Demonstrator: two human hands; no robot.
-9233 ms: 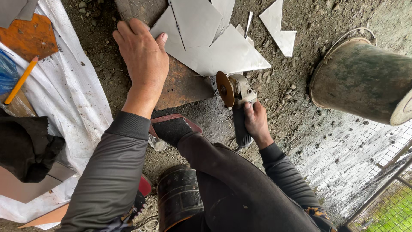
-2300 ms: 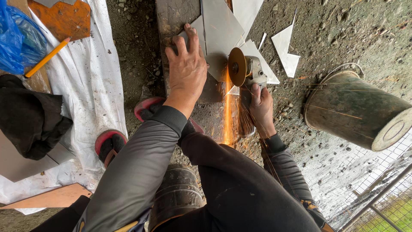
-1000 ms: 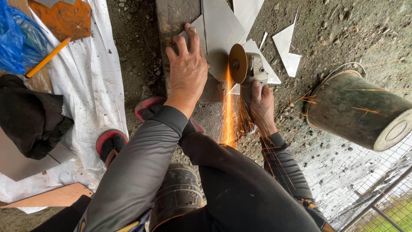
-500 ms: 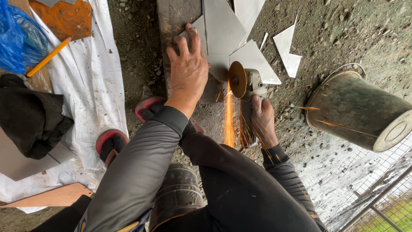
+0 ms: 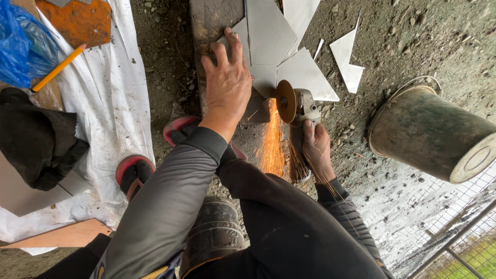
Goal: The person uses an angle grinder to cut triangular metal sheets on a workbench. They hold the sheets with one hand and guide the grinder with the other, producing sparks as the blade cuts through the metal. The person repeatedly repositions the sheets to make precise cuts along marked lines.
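Left hand (image 5: 227, 77): fingers spread flat, pressing down on the grey tile (image 5: 268, 46), gripping nothing.
Right hand (image 5: 316, 150): clenched round the angle grinder (image 5: 297, 111).
Grinder disc: at the tile's near edge, just right of the left hand, throwing sparks (image 5: 271, 147).
Beyond: bucket (image 5: 429, 132) lying on its side, far right.

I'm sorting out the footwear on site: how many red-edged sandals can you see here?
2. One red-edged sandal lies on the ground just below the left hand. The other sits at the edge of the white sheet, left of the sleeve. More may be hidden under the person.
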